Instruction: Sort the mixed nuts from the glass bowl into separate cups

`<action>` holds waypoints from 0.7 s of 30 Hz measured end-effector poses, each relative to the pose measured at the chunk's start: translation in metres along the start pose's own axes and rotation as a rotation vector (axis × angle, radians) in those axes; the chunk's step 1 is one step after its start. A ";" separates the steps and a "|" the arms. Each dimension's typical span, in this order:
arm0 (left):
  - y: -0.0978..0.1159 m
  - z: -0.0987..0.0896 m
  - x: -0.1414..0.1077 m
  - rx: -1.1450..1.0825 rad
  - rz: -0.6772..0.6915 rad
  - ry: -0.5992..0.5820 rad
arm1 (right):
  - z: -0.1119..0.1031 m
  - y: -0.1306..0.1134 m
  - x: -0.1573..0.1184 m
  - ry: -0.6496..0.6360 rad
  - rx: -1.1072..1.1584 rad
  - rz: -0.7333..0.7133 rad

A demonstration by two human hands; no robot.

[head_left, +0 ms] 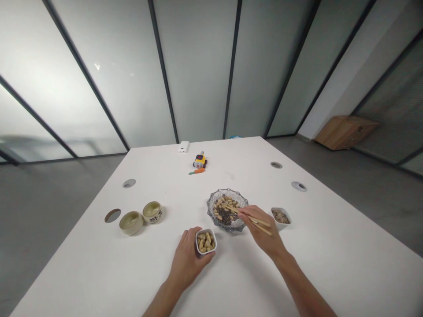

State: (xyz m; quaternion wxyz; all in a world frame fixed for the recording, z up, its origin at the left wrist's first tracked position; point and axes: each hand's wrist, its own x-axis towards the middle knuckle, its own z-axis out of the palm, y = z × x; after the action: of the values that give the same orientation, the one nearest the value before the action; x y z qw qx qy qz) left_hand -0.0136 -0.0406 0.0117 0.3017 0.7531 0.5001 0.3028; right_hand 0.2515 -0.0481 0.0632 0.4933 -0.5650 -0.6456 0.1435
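My left hand (189, 257) is wrapped round a small white square bowl (197, 251), whose load of peanuts in the shell (205, 241) shows from above. In my right hand (264, 233) is a pair of wooden chopsticks (259, 223). Their tips reach into a clear glass bowl (243, 202) with a scalloped rim, among peanuts and small dark seeds (226, 217). Whether the tips pinch a peanut I cannot tell. Just right of my right hand stands another white bowl (280, 225) with greyish-brown pieces in it, perhaps seeds.
Two greenish ceramic cups (131, 223) stand close together at the left. Farther back on the white table (158, 273) are a yellow toy vehicle (199, 161), a toy carrot (198, 171) and a white device (183, 147). Cable holes (113, 215) pierce the tabletop near both sides.
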 end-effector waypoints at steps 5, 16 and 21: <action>-0.004 0.001 0.001 0.006 0.017 0.018 | -0.034 -0.013 -0.004 0.182 -0.157 -0.017; 0.073 0.036 -0.010 0.020 0.318 -0.210 | -0.135 -0.034 -0.075 0.680 -0.321 -0.268; 0.147 0.098 0.036 -0.031 0.439 -0.351 | -0.166 -0.027 -0.109 0.842 -0.492 -0.280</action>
State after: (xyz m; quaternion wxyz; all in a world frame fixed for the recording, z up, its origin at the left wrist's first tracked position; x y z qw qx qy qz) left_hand 0.1556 -0.0687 0.0663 0.3226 0.8795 0.2605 0.2335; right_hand 0.3547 -0.2131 0.1096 0.5776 -0.5814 -0.4750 -0.3205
